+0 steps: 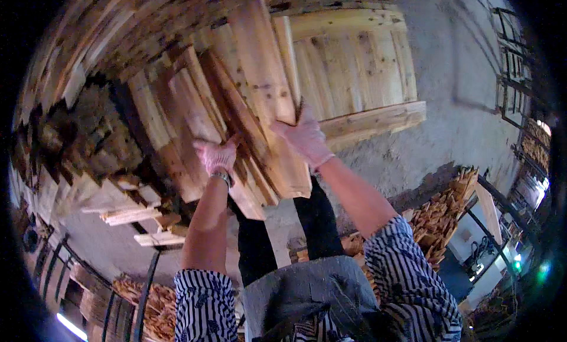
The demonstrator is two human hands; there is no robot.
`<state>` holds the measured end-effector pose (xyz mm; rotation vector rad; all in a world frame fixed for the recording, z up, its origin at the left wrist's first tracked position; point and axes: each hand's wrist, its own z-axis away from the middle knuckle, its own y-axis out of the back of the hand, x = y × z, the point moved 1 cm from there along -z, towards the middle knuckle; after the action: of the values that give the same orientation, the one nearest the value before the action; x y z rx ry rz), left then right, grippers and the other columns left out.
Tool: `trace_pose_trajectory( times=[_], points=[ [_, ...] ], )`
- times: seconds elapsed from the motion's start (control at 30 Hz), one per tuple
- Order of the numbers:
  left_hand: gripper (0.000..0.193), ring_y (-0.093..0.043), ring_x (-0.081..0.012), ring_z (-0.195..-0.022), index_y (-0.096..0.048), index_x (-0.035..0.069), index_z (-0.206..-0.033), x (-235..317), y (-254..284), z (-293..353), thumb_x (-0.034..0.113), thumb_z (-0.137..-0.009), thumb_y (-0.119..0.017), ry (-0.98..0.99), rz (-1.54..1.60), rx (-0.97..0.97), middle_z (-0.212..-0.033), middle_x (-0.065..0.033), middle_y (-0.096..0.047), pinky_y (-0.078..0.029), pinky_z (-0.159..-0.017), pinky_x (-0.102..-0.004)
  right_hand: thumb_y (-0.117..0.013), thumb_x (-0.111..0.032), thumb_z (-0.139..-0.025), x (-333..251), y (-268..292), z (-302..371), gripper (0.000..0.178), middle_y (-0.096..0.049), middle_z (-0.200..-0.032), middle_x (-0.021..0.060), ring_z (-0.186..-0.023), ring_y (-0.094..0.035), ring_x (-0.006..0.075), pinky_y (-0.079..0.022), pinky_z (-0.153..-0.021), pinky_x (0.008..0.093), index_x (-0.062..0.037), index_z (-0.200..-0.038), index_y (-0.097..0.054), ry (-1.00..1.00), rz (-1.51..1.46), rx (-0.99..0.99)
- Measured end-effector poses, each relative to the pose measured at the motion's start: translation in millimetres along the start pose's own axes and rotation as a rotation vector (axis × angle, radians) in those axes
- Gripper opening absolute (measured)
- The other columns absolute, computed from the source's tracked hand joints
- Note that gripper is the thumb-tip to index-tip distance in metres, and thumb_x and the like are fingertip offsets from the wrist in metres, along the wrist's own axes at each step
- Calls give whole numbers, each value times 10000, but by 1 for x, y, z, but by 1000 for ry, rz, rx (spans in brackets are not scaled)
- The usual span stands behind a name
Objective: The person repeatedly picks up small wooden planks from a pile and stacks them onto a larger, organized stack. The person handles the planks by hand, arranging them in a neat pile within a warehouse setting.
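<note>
Both my hands wear pale pink gloves. My right hand (pixel 304 138) is closed on the right edge of a wide, knotty wooden plank (pixel 260 64), its thumb lying on the face. This plank is tilted and stands out above the others. To the left, my left hand (pixel 217 157) is closed on a narrower wooden board (pixel 192 100); part of its grip is hidden. Between the hands leans a darker brown board (pixel 236 106). More pale boards (pixel 153 115) lie at the left, under and beside the held ones.
A stack of wide panels (pixel 354 64) with a thick front board (pixel 372 125) lies on the concrete floor (pixel 449 53) at the right. Split wood pieces (pixel 440 218) are heaped at the lower right. Offcuts (pixel 147 212) lie at the left. A metal rack (pixel 511 64) stands far right.
</note>
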<state>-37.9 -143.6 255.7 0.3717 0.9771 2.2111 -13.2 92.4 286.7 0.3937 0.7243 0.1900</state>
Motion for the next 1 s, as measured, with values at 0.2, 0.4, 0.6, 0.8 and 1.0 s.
trace_pose_trajectory(
  times=[0.2,0.4,0.6,0.8,1.0],
  points=[
    [1400,-335,-398,-1409,-17,-64,-1528,-1,-3,4,526,-602,-886,-78,73,-35,-1533,-289,-261,-352,-1143,-434,-767,-370,-817,8,135,-57,954,-633,-1259,208,-1154,-622,303,-497,-970,390,1,-1514,-230,94,-58,14],
    [1415,-283,-377,-1436,9,-26,-1543,31,-1,19,505,-596,-899,29,0,-62,-1542,-263,-245,-313,-1171,-426,-704,-322,-919,45,152,-99,657,-661,-1218,121,-1098,-637,188,-517,-937,329,-17,-1429,-424,7,319,-318],
    [1412,-273,-374,-1447,51,-2,-1553,27,0,14,489,-627,-895,105,-50,-14,-1565,-237,-228,-303,-1179,-446,-696,-307,-926,35,126,-45,623,-679,-1169,106,-1084,-626,167,-512,-932,319,-7,-1411,-444,37,-153,-109],
    [1448,-264,-377,-1456,34,-40,-1543,36,4,26,503,-589,-910,62,1,-43,-1577,-256,-208,-297,-1182,-441,-664,-367,-931,69,124,-93,725,-663,-1212,149,-1127,-629,252,-501,-941,355,19,-1463,-356,-210,28,-163],
    [1474,-306,-387,-1425,32,-67,-1534,6,1,3,535,-566,-904,65,-57,3,-1549,-271,-246,-299,-1179,-419,-782,-443,-792,4,76,-81,1073,-451,-1442,267,-1322,-481,399,-444,-1053,439,-8,-1545,-153,-163,385,100]
  ],
)
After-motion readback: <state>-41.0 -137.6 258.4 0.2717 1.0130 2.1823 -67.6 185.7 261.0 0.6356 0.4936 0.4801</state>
